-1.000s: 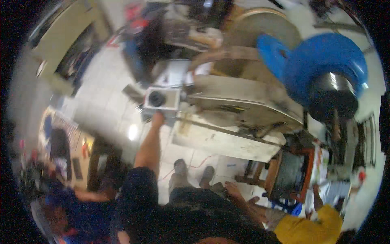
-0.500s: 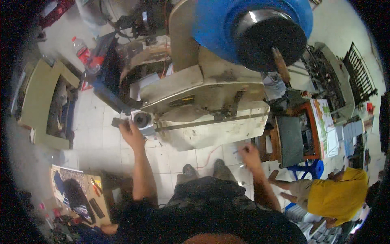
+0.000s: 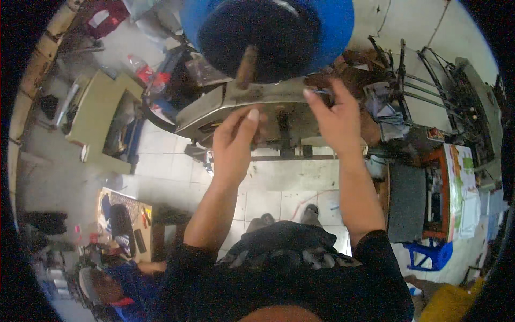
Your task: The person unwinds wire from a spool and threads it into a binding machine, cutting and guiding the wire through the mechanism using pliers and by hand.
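The left hand meets the near edge of a greyish machine, its grip curled; whether clamped, I can't tell. Well apart, at the machine's right end, the right hand's grip surrounds a thin bluish piece, tightness unclear. Tiled floor opens below.

Left hand: mid-frame, fingers curled
Right hand: upper right of centre, fingers bent
Forearms: bare, angled upward
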